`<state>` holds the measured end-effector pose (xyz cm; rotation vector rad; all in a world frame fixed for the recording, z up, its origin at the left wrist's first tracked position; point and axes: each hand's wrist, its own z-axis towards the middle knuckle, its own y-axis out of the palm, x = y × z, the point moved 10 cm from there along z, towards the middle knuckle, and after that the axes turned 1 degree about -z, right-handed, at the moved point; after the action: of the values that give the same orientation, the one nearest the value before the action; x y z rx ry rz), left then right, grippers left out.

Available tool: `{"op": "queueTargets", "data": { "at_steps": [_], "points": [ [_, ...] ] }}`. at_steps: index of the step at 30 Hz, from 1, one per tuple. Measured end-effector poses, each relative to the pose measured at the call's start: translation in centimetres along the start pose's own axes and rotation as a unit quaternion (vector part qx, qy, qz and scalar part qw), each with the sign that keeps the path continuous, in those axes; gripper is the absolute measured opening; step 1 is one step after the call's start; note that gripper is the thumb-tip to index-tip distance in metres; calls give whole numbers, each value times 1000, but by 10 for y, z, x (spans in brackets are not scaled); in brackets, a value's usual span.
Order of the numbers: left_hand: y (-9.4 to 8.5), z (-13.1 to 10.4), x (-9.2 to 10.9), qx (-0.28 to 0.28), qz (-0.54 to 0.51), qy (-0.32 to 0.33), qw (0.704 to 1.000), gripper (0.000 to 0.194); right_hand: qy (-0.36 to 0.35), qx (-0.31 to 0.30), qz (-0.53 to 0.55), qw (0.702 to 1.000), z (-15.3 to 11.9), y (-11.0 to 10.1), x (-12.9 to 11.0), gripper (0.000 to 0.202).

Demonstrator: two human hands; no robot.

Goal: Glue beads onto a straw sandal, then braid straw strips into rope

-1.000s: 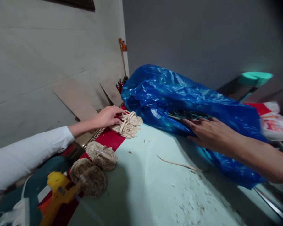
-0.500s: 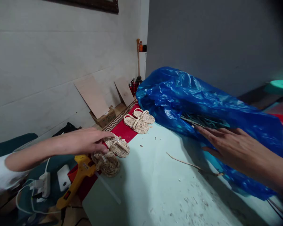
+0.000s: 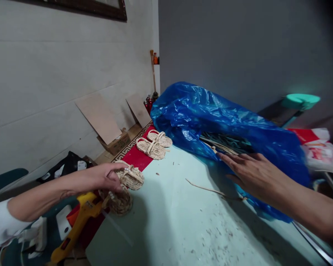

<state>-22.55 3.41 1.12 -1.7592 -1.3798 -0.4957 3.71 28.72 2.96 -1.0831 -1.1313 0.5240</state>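
My left hand (image 3: pixel 111 176) is closed with bent fingers on a pair of woven straw sandals (image 3: pixel 133 178) at the table's left edge; its fingers hide part of the straps. Beside that pair lies a yellow glue gun (image 3: pixel 84 212), its nozzle toward the sandals. A second pair of straw sandals (image 3: pixel 154 144) rests farther back, touched by neither hand. My right hand (image 3: pixel 246 171) lies with fingers stretched out at the mouth of a blue plastic bag (image 3: pixel 188 107). Inside the bag are dark green strands and pale straw stalks (image 3: pixel 220 144), close to my fingertips.
A thin loose stalk (image 3: pixel 204 187) and scattered bits lie on the pale green tabletop (image 3: pixel 180 218). Left of the table are a chair (image 3: pixel 11 179), a white power strip (image 3: pixel 39 232) and cardboard sheets (image 3: pixel 100 116). A red-and-white package (image 3: pixel 319 147) stands at the right.
The view has swung to the right. My left fingers have curled in closer on the near sandals. My right hand remains at the bag's mouth, with more stalks showing there.
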Motion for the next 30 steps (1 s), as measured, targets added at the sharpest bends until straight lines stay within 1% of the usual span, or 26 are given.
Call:
{"op": "queueTargets", "data": {
  "at_steps": [3, 6, 9, 11, 15, 18, 21, 24, 27, 30],
  "points": [
    [5, 2, -3, 1, -50, -29, 998, 77, 5, -36, 2, 999, -1, 4, 0, 53],
    [9, 4, 0, -7, -69, -22, 997, 63, 8, -57, 12, 998, -3, 9, 0, 53],
    [6, 5, 7, 1, -68, -15, 998, 48, 7, -43, 17, 999, -5, 8, 0, 51],
    [3, 5, 12, 8, -65, -17, 998, 42, 4, -25, 18, 1000, -6, 7, 0, 50],
    [-2, 10, 17, 7, -65, -39, 997, 39, 2, -6, 26, 1000, -6, 6, -1, 49],
    [-6, 19, 22, 19, -78, -31, 996, 36, 1, 3, 36, 999, -6, 5, -2, 50],
    [-10, 30, 33, 45, -88, -4, 995, 38, 10, -10, 48, 999, -7, 5, -1, 50],
    [-12, 39, 46, 65, -82, 0, 995, 35, 19, -33, 63, 997, -7, 5, 0, 50],
    [-9, 44, 55, 60, -73, -1, 996, 30, 20, -54, 70, 996, -7, 4, -1, 50],
    [-6, 45, 55, 36, -50, 10, 998, 31, 21, -58, 67, 996, -8, 5, 0, 50]
  ]
}}
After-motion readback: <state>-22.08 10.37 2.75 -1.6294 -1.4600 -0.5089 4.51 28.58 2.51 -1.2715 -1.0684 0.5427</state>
